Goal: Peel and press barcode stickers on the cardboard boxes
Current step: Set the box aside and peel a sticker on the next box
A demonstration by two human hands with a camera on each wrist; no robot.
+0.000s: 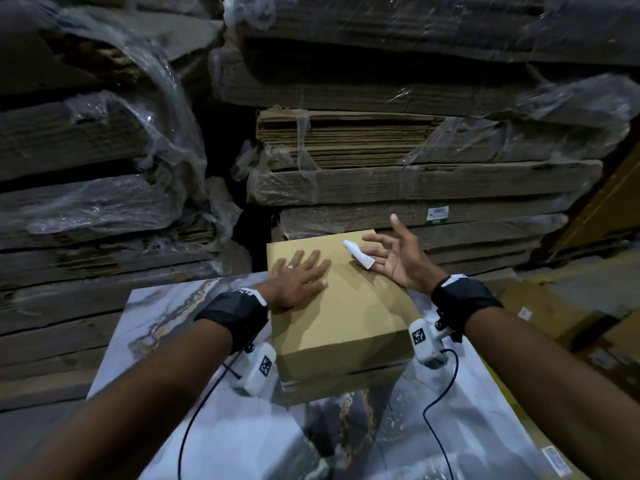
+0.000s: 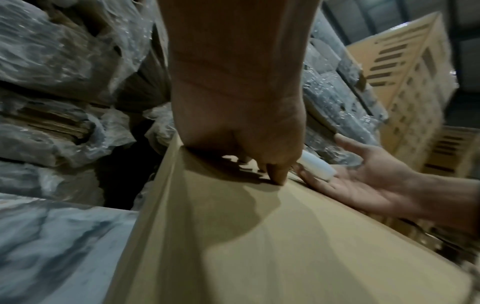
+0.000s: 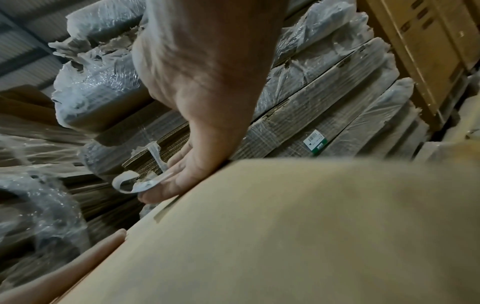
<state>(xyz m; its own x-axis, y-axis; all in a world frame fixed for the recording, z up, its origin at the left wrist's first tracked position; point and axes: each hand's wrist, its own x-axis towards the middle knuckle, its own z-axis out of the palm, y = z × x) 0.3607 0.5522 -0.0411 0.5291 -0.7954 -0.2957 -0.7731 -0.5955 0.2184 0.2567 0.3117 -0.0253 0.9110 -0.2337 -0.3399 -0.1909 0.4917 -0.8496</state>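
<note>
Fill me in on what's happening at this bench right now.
A person is labelling a cardboard box that sits on a marble-patterned table. The left hand lies flat on the box top, steadying it. The right hand is raised, palm up, over the box's far right corner, fingers spread, with a curled white sticker clinging to its fingertips. The sticker is not yet pressed onto the box. Plastic-wrapped stacks of flattened cardboard fill the background.

Head view looks down; both wrist views share the box close-up.
</note>
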